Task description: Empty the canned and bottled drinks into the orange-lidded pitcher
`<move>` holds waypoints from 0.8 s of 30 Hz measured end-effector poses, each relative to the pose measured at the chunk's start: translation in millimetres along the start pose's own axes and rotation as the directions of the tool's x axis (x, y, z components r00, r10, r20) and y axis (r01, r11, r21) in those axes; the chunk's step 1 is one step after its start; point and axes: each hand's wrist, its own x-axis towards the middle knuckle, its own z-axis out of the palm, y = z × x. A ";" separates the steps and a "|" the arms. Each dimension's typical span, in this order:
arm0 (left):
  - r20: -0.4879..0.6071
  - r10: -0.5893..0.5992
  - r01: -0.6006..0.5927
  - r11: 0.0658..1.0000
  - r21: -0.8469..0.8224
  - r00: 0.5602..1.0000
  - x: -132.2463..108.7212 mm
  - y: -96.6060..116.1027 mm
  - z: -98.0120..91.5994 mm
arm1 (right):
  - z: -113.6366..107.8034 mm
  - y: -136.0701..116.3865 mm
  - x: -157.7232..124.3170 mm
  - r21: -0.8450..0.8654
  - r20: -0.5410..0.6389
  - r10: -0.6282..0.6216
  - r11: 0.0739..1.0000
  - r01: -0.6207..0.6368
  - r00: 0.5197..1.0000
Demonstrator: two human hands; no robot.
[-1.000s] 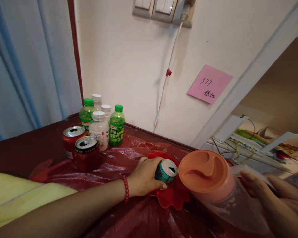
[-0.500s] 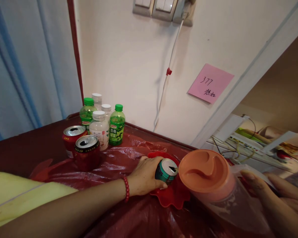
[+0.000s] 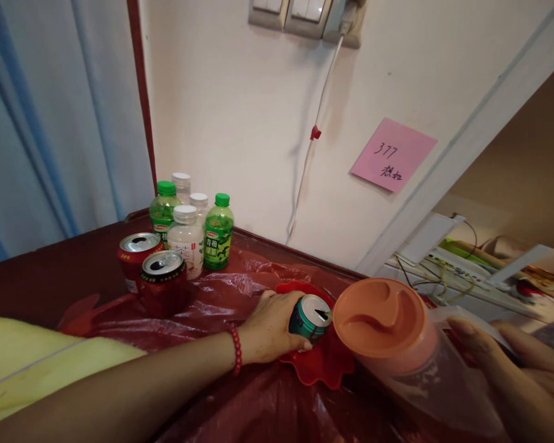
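Home: curtain, wall switches

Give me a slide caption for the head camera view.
Left hand grips a tilted teal can over a red dish; right hand holds an orange-lidded pitcher.

The pitcher blocks the right, red cans the left; sheet between seems passable.

The teal can was shiny metal, jug clear plastic under a matt orange lid, red sheet over the surface glossy plastic, pink note matt paper.
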 end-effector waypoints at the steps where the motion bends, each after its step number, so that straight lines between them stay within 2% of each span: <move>1: -0.001 0.000 0.000 1.000 -0.002 1.000 -0.1 -0.2 0.1 | -0.1 0.5 -0.3 -0.001 -0.004 -0.003 1.000 0.003 1.000; 24: 0.001 -0.005 0.005 1.000 0.009 1.000 -1.0 0.0 0.6 | 1.8 6.0 -2.3 0.028 0.026 0.048 0.998 -0.049 0.998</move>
